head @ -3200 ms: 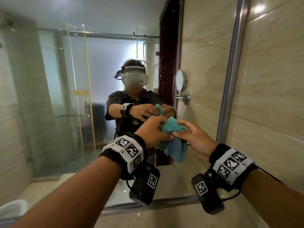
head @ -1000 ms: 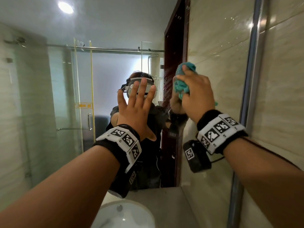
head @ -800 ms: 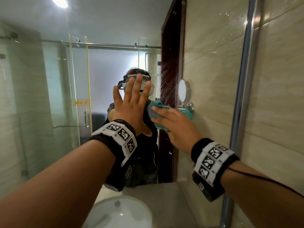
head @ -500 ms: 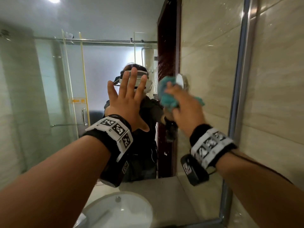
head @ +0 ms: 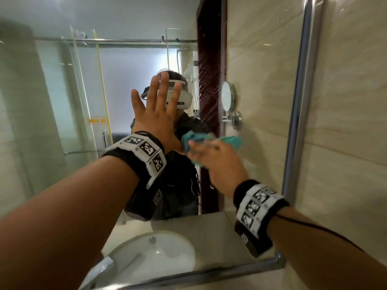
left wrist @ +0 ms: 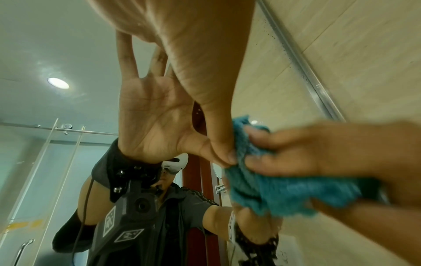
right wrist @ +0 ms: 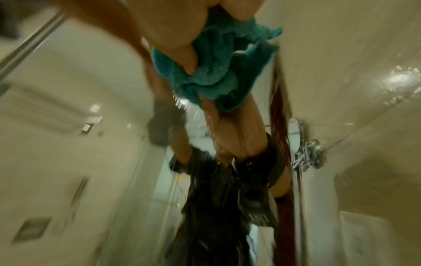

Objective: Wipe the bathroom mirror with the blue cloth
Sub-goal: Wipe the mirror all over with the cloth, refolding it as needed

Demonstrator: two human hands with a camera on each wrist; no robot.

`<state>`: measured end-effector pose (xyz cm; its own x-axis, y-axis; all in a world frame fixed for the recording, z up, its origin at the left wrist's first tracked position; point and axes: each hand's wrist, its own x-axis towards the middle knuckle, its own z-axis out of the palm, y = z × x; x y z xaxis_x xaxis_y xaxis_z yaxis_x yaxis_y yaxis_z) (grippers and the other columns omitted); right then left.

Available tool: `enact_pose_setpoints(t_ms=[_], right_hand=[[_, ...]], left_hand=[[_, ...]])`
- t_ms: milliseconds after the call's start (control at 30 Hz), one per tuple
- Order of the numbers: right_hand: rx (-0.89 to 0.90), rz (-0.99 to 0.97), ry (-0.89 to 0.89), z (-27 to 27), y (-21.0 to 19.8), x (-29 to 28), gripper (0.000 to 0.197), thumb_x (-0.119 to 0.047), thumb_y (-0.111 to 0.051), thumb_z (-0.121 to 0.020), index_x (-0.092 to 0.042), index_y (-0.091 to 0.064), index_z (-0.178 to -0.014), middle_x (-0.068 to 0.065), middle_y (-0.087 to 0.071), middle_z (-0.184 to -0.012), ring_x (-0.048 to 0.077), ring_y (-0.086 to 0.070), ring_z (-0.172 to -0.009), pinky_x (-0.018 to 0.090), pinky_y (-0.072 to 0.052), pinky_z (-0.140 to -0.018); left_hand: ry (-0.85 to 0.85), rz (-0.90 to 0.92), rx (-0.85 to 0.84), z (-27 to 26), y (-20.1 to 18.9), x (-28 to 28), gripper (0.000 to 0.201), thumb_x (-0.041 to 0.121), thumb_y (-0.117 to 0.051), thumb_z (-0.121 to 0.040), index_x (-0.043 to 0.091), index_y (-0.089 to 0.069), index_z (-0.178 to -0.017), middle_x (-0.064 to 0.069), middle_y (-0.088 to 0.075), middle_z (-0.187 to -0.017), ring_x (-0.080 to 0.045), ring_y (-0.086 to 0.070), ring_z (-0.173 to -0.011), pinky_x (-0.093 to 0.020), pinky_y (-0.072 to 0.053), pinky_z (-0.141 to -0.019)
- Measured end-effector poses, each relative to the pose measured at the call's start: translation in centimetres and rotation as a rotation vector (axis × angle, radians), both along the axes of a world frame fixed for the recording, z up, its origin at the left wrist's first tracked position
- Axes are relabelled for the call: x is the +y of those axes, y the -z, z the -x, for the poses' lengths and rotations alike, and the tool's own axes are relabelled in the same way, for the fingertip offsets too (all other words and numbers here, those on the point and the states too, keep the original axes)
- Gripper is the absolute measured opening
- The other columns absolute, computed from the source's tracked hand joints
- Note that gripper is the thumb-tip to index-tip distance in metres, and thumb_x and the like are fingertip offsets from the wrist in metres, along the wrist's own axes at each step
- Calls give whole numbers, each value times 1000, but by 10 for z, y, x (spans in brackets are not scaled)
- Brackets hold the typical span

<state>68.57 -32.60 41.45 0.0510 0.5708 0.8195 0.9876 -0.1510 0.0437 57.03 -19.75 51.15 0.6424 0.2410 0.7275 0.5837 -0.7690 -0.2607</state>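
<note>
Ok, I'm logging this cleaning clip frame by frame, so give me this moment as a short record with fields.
surface: bathroom mirror, metal-framed
left hand: fingers straight, palm flat on the glass
right hand: grips the blue cloth against the glass
cloth position: beside the left thumb, touching it
reflected in mirror: sink, round wall mirror, glass shower door
image quality: right wrist view blurred

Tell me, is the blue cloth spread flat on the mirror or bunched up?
Bunched up. The blue cloth sits crumpled in folds under the right hand, which grips it against the mirror.
</note>
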Motion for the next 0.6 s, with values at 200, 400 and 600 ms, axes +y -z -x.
enact_pose_setpoints(t_ms=[200,400,600], right_hand=[[107,-89,137,-20,-15,-43,58,12,-50,-78,-25,-62,-122,-8,-50,-137,23,-47,-117,25,-30,-104],[279,-326,147,-11,-21,-39,57,14,-53,-80,-20,-60,-124,-3,-49,-138,13,-45,-116,4,-21,-102],[-158,272,-21,-14,62,-34,62,11,-74,-59,-27,-70,-108,-3,-63,-121,23,-52,-115,57,-48,-88]], left_hand=[[29,-68,113,4,16,-1,152,79,-70,-48,16,34,-140,-13,33,-150,-30,25,-141,-55,11,-111],[-29,-89,107,0,20,-1,157,82,-69,-43,16,38,-137,-13,34,-150,-31,26,-141,-54,11,-111],[-45,-75,110,0,21,-6,155,80,-69,-45,16,38,-138,-13,35,-149,-30,27,-140,-54,11,-111]])
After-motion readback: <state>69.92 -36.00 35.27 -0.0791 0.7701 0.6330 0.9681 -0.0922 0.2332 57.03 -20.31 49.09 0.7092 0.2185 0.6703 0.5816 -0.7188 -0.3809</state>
